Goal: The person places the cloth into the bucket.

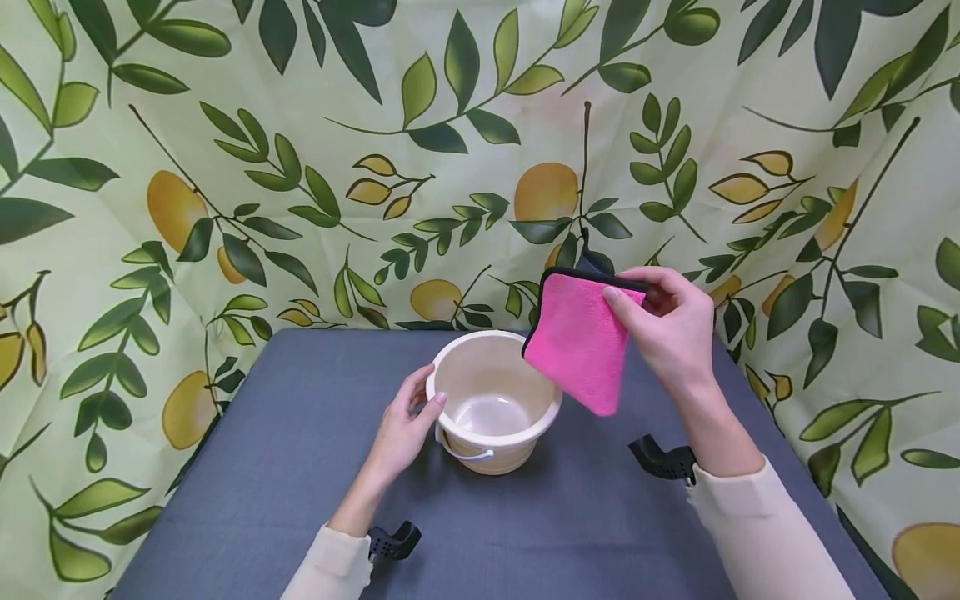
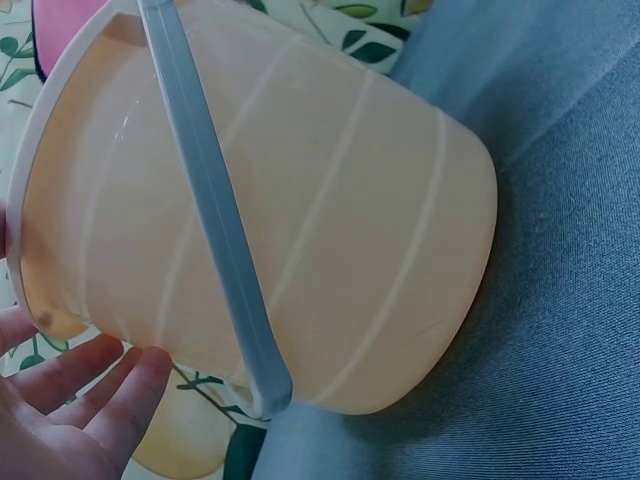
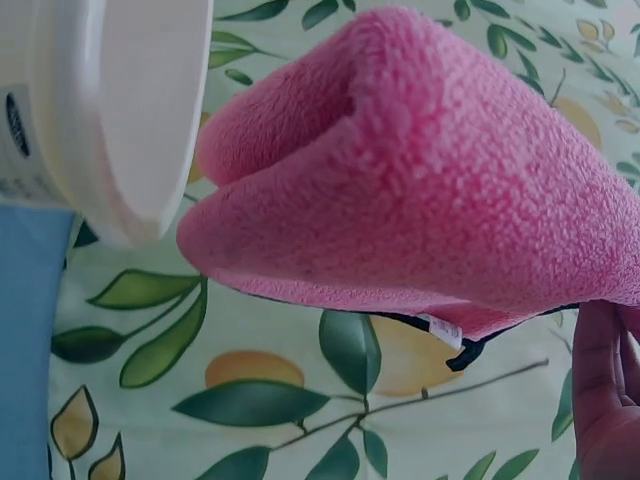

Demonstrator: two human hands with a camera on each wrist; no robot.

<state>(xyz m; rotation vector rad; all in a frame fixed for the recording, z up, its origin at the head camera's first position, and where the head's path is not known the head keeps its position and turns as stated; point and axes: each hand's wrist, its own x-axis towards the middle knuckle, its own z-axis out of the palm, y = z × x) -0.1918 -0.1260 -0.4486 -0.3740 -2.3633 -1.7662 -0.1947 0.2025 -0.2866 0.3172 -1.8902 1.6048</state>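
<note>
A cream plastic bucket (image 1: 498, 454) stands upright on the table, its inside bare down to the bottom. Its pale handle (image 2: 215, 220) hangs down along the near side. My left hand (image 1: 401, 429) grips the bucket's left rim, thumb on the near side of the edge and fingers around the outside. My right hand (image 1: 671, 325) pinches a folded pink cloth (image 1: 577, 337) with dark edging by its upper right corner. The cloth hangs in the air at the bucket's right rim. In the right wrist view its fold and a small white tag (image 3: 445, 331) show.
The table has a grey-blue cover (image 1: 300, 467). Behind and beside it hangs a curtain (image 1: 465, 208) printed with leaves and orange fruit. Black wrist mounts (image 1: 395, 542) sit at both cuffs.
</note>
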